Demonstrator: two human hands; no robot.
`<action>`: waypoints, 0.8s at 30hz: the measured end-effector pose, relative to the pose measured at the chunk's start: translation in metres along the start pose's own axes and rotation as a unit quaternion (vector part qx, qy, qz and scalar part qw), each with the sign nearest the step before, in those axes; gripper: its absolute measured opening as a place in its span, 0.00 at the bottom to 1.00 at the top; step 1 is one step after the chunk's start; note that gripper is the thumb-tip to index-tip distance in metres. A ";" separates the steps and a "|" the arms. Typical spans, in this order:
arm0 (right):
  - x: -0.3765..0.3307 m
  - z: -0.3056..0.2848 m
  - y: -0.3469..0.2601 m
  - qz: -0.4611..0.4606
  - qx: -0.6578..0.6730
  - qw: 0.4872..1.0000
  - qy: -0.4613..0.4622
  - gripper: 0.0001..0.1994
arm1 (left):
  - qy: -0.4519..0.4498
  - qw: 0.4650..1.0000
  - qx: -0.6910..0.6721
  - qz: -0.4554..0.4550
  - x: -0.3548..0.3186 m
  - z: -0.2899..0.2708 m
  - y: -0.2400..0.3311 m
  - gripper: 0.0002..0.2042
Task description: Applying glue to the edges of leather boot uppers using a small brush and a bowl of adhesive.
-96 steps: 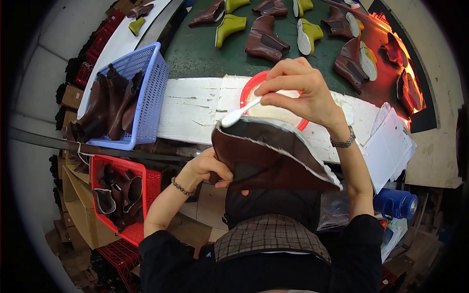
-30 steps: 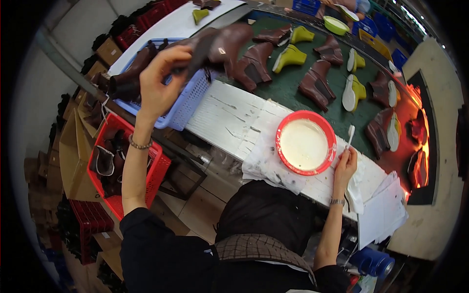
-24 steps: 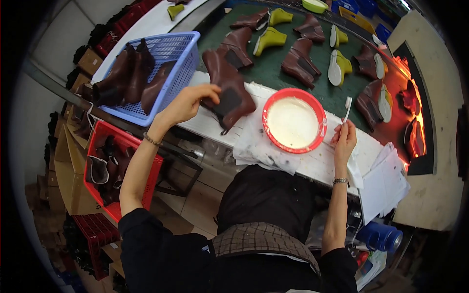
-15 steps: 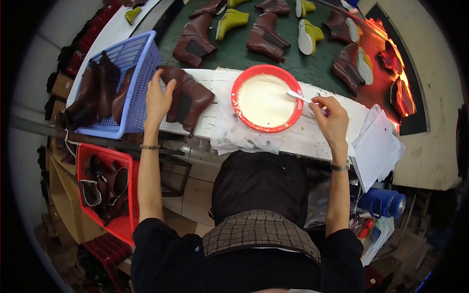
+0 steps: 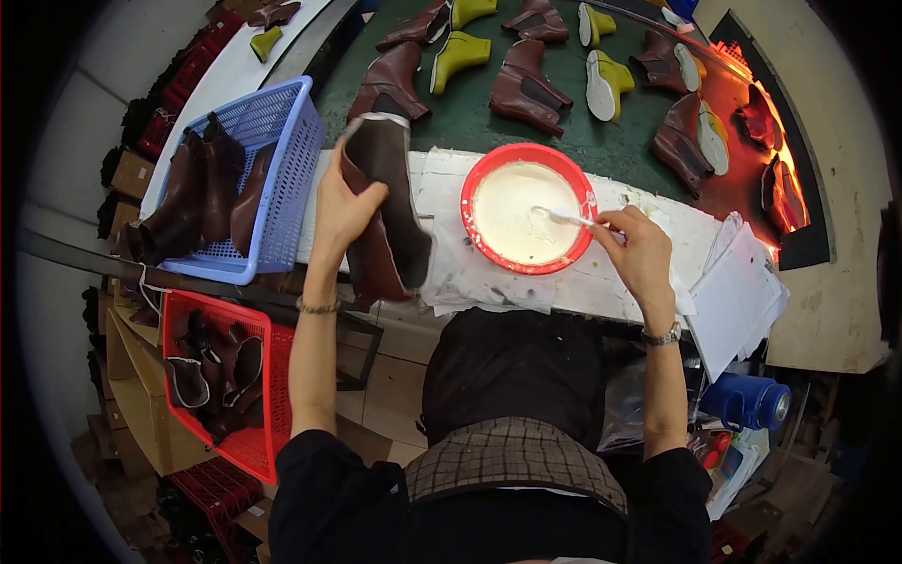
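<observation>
A dark brown boot upper (image 5: 385, 211) is held at centre left of the frame, tilted above the white-covered surface (image 5: 601, 282), just right of the blue basket (image 5: 272, 160). It is gripped by the left hand (image 5: 343, 207), fingers closed round its left edge. At centre right, a white brush (image 5: 564, 218) is pinched in the closed right hand (image 5: 639, 254), its tip lying in the white paste of the red bowl (image 5: 529, 221).

black sleeves pushed up, a checked collar, a beaded bracelet (image 5: 318, 306) and a metal wristwatch (image 5: 661, 335).
</observation>
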State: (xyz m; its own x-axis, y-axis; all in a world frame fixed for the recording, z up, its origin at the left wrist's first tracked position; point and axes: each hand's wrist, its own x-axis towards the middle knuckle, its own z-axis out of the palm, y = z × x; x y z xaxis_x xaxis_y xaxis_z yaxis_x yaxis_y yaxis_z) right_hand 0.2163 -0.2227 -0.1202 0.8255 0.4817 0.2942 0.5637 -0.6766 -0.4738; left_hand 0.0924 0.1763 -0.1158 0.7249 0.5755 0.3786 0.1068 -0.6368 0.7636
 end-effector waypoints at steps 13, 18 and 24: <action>0.041 -0.017 -0.042 -0.267 0.183 0.946 0.033 0.07 | -0.457 0.851 -0.179 -0.184 -0.043 -0.007 0.111 0.21; 0.028 -0.007 -0.045 -0.211 0.187 0.957 0.069 0.08 | -0.305 0.906 -0.245 -0.164 -0.043 -0.012 0.117 0.20; 0.015 0.004 -0.064 -0.193 0.214 0.956 0.047 0.07 | -0.166 0.952 -0.239 -0.092 -0.036 -0.013 0.110 0.21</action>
State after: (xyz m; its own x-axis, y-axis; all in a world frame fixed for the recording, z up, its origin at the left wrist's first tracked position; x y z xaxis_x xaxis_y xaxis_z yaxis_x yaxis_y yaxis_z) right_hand 0.1927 -0.1701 -0.0886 0.5686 0.5838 0.5796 0.7801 -0.1590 -0.6051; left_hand 0.0688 0.0919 -0.0386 0.9071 0.4113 0.0893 -0.0111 -0.1888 0.9820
